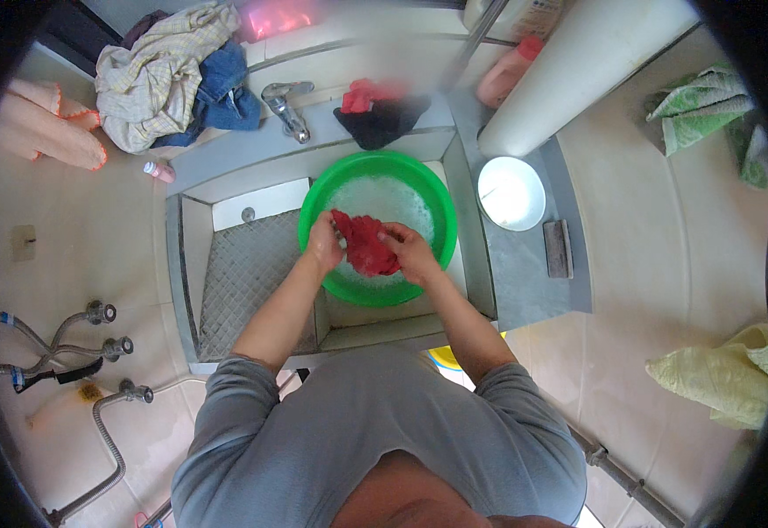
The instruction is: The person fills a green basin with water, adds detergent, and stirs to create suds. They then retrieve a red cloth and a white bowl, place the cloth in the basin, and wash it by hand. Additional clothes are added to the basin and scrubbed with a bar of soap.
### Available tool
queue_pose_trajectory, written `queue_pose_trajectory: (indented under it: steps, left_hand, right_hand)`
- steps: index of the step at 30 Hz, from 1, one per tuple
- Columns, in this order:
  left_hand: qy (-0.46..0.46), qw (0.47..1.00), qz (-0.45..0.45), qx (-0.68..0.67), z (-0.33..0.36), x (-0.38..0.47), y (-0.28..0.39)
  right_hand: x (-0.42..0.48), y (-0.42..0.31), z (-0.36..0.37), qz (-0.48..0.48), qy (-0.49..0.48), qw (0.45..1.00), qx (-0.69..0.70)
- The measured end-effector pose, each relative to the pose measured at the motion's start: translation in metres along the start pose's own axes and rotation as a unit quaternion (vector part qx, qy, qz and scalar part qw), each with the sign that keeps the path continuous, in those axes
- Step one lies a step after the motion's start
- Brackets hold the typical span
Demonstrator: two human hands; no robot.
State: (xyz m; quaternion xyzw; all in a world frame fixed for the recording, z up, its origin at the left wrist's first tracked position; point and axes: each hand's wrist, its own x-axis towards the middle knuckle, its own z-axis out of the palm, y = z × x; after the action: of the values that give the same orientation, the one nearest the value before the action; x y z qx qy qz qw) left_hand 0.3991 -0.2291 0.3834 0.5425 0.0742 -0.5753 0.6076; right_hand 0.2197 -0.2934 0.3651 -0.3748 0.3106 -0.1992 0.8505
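A wet red cloth (369, 247) is stretched between my two hands, above a round green plastic basin (447, 228). My left hand (324, 243) grips its left end near the basin's left rim. With thumb and fingers, my right hand (410, 252) pinches its right side. Cloudy, sudsy water (384, 193) fills the lower part of the basin. The basin stands in the right compartment of a laundry sink (384, 330). To its left lies the sink's ridged washboard slope (245, 277).
A chrome faucet (286, 112) rises behind the sink. Black and red garments (381, 125) lie on the back ledge, and a clothes pile (153, 86) sits at the back left. A white bowl (511, 193) and a scrubbing brush (557, 249) rest on the right counter, near a thick white pipe (575, 72).
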Motion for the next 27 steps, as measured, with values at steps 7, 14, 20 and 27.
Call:
queue_pose_trajectory:
  steps: [7,14,20,27]
  left_hand:
    - [-0.166,0.981,-0.044,0.089,0.004,-0.053,-0.022]
    - [-0.085,0.985,0.104,0.112,-0.026,-0.048,-0.004]
    - [-0.057,0.963,0.23,0.131,-0.086,-0.048,0.037]
    - [0.279,0.606,0.456,0.589,-0.172,-0.033,0.078]
  right_hand:
    - [-0.005,0.012,0.012,-0.119,0.022,0.992,-0.036]
    - [-0.014,-0.046,-0.009,-0.295,0.217,0.874,-0.319]
    - [-0.034,-0.071,-0.033,-0.256,0.35,0.816,-0.382]
    - [-0.066,-0.095,-0.007,-0.361,0.359,0.701,-0.5]
